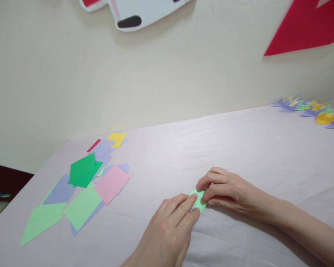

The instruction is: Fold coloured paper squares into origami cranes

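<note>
A small piece of folded light green paper (199,201) lies on the pale cloth between my two hands. My left hand (171,226) comes in from the bottom, its fingertips pressing the left side of the paper against the table. From the right, my right hand (225,189) has its curled fingers and thumb on the paper's right edge. Both hands cover parts of the paper, so its full shape is hidden.
Loose sheets lie at the left, among them green (83,170), pink (113,184), light green (83,207) and yellow (117,139) ones. Several folded paper figures (311,109) stand at the far right. Behind the table (161,148) rises a wall (156,74) with decorations.
</note>
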{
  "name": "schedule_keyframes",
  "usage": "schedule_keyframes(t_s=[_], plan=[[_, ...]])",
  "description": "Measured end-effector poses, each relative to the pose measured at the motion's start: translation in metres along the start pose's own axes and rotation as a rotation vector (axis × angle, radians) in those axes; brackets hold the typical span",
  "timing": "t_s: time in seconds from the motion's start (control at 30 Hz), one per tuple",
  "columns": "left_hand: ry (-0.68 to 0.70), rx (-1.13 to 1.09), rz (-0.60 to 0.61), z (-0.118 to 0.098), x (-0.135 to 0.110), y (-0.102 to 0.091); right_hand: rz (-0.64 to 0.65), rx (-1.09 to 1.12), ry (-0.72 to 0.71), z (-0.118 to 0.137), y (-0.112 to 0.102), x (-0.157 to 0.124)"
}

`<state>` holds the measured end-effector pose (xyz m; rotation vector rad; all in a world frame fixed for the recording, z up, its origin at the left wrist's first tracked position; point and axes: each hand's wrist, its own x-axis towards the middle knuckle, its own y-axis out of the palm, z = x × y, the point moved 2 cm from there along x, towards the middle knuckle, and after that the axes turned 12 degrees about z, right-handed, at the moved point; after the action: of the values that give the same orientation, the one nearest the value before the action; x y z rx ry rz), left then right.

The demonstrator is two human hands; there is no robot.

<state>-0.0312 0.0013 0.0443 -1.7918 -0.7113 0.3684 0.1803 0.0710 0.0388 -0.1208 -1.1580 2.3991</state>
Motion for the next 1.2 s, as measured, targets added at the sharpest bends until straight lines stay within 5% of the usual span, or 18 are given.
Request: schedule_keyframes(t_s=[0.33,1.2], plan=[[0.016,0.103,0.010,-0.001,-0.003,0.009,-0.001,0.157,0.193,0.004,-0.002,0.008],[-0.006,0.093,0.022,-0.006,0.001,0.007,-0.092,0.093,0.244,0.007,0.005,0.013]])
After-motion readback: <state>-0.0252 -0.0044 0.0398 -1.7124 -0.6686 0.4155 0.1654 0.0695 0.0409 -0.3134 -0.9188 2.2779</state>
